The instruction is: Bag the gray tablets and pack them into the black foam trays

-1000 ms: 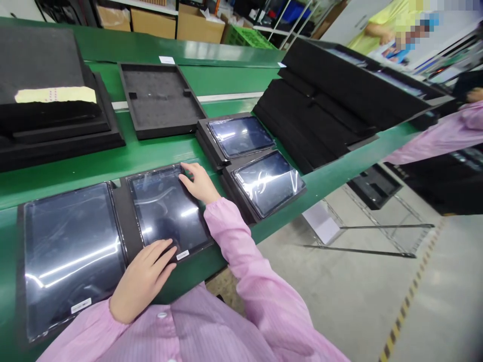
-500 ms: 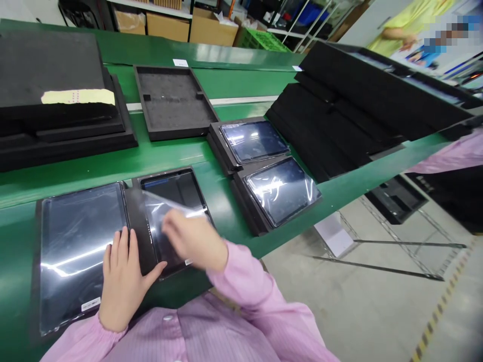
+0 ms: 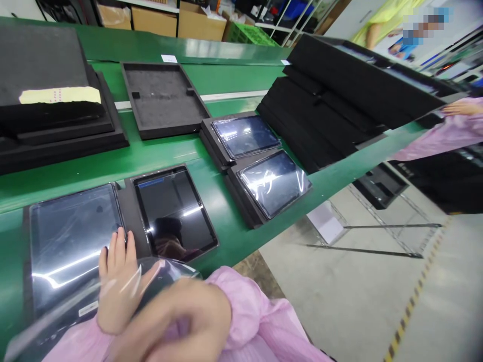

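My left hand [image 3: 119, 281] lies with fingers spread on the lower right part of a film-covered tablet [image 3: 75, 236], thumb towards the second tablet [image 3: 175, 211]. That second tablet has a bare, glossy dark screen with a small blue patch in its top corner. Both sit in a black foam tray [image 3: 136, 221]. My right hand [image 3: 181, 317], blurred by motion and low in front of my body, is closed on a clear film [image 3: 56, 317]. This film curves across my left hand and wrist. A white label [image 3: 88, 308] shows through it.
Two more tablets [image 3: 247, 134] in foam stand to the right. Behind are an open foam tray [image 3: 162, 98] and stacked black foam [image 3: 41, 65] with yellow tape. Large black foam pieces [image 3: 324, 110] lean at right. A co-worker's pink sleeve [image 3: 441, 130] reaches in there. The green bench's edge borders the floor.
My right hand has drawn the clear film off the second tablet, down and left towards my body. My left hand has stayed on the first tablet. The view has shifted slightly.
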A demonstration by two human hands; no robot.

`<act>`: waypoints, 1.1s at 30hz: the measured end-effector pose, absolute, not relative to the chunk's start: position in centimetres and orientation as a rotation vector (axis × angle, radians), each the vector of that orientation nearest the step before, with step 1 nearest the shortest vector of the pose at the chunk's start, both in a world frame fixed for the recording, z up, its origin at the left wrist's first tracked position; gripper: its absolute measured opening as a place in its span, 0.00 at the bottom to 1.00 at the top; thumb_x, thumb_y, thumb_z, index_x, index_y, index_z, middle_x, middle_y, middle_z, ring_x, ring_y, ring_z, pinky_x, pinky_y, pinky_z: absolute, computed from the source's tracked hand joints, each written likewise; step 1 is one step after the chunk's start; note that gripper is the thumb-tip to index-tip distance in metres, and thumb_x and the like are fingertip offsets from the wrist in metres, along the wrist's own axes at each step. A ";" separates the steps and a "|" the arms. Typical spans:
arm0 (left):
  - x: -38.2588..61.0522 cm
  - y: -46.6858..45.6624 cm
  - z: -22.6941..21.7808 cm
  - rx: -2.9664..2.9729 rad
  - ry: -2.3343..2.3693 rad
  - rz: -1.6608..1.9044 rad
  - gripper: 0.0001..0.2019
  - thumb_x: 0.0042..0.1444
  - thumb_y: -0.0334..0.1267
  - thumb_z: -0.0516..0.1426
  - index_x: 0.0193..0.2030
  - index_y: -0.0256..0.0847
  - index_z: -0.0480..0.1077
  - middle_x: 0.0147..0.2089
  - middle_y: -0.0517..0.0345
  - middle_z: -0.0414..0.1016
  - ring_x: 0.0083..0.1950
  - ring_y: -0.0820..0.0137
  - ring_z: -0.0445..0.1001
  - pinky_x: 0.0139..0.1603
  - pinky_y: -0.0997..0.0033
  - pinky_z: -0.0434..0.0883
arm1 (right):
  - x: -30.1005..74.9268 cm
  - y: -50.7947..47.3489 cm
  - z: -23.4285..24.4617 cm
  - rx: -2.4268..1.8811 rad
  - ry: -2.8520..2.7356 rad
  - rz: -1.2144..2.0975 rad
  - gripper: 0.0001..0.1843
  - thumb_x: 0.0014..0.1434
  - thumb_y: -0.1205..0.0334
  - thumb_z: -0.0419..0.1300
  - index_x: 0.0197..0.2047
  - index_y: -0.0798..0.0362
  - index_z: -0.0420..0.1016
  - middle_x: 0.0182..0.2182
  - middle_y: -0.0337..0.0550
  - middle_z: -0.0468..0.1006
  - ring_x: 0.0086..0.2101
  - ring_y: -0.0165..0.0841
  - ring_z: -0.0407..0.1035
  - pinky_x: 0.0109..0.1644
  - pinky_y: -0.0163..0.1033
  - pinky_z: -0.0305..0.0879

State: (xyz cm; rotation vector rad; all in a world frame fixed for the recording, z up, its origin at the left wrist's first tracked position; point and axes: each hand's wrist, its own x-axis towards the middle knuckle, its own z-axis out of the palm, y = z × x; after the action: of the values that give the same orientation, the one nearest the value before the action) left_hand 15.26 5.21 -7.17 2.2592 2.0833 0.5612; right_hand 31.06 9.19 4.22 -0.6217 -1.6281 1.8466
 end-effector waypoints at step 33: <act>14.5 3.7 -1.8 0.625 1.134 1.245 0.45 0.51 0.47 0.65 0.70 0.44 0.44 0.53 0.47 0.79 0.50 0.60 0.80 0.49 0.61 0.77 | 33.7 10.7 -2.8 -1.624 -1.556 0.610 0.26 0.58 0.48 0.60 0.54 0.55 0.71 0.60 0.61 0.70 0.64 0.51 0.61 0.65 0.59 0.61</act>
State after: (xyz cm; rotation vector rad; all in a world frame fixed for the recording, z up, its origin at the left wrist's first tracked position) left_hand 14.54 3.65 -1.84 0.6245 1.1339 1.2454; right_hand 33.72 10.65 -2.81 -1.6238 -1.5560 0.6098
